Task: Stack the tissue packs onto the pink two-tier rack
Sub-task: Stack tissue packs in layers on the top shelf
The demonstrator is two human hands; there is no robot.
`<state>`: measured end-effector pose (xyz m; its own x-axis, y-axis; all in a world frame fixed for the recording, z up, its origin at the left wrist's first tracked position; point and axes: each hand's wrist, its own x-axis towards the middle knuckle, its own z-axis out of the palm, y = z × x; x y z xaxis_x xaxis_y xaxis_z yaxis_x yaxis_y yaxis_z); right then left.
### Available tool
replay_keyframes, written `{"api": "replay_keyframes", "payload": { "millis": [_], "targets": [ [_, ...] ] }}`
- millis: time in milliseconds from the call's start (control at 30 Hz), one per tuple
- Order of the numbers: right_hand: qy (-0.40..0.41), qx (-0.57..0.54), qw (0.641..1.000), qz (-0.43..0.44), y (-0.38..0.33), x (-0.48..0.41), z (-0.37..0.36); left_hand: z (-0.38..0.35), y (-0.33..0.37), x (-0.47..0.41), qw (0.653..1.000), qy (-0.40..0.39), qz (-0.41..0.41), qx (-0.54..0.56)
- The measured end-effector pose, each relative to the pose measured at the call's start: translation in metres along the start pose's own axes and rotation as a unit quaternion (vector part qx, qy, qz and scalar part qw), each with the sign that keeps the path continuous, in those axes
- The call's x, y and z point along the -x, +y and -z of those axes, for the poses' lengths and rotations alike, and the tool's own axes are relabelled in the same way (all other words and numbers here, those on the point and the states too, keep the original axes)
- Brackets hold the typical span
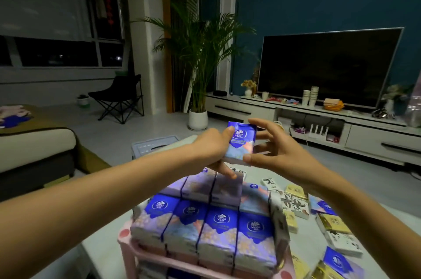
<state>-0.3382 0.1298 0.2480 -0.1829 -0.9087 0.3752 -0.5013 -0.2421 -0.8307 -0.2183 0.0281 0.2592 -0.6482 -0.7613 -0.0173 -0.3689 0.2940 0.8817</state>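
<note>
A person's left hand (209, 146) grips the left edge of a tissue pack (239, 144), thumb pressed on its upper front. The pack is a soft, glossy plastic-wrapped block, deep blue at the top with a white crest logo, fading to pale lilac with a pink motif below, held upright in the air between both hands. The right hand (280, 153) pinches its right side, thumb at the lower corner and index finger at the upper corner, the other fingers spread behind. Below the hands, the pink rack (127, 246), smooth plastic with rounded corners, carries stacked packs (218, 228) in tight rows. Under the right forearm, loose packs (296, 205) in white, gold and blue lie scattered on the pale table (102, 253).
</note>
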Motion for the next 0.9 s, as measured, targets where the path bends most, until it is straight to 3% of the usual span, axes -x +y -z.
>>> {"api": "replay_keyframes", "payload": {
  "millis": [133,300,433,533,633,767,900],
  "targets": [
    [0.006,0.103,0.995,0.016,0.005,0.001,0.002,-0.005,-0.003,0.004,1.000,-0.018,-0.002,0.025],
    [-0.019,0.311,0.945,0.096,0.010,0.005,0.013,-0.013,-0.008,0.005,0.999,-0.036,0.007,0.010],
    [-0.033,0.337,0.937,0.092,0.015,0.008,0.017,-0.011,-0.010,0.009,0.996,-0.089,-0.003,0.002],
    [-0.042,0.323,0.945,0.022,0.027,0.013,0.024,0.013,-0.020,0.006,0.995,0.009,-0.073,-0.067],
    [-0.076,0.327,0.941,-0.043,0.042,0.020,0.026,0.047,-0.049,-0.001,0.965,0.134,-0.116,-0.194],
    [-0.109,0.323,0.938,-0.068,0.048,0.022,0.021,0.072,-0.098,0.001,0.972,0.134,-0.049,-0.187],
    [-0.126,0.339,0.930,-0.070,0.050,0.020,0.015,0.071,-0.121,0.001,0.988,0.129,-0.008,-0.085]
  ]
}}
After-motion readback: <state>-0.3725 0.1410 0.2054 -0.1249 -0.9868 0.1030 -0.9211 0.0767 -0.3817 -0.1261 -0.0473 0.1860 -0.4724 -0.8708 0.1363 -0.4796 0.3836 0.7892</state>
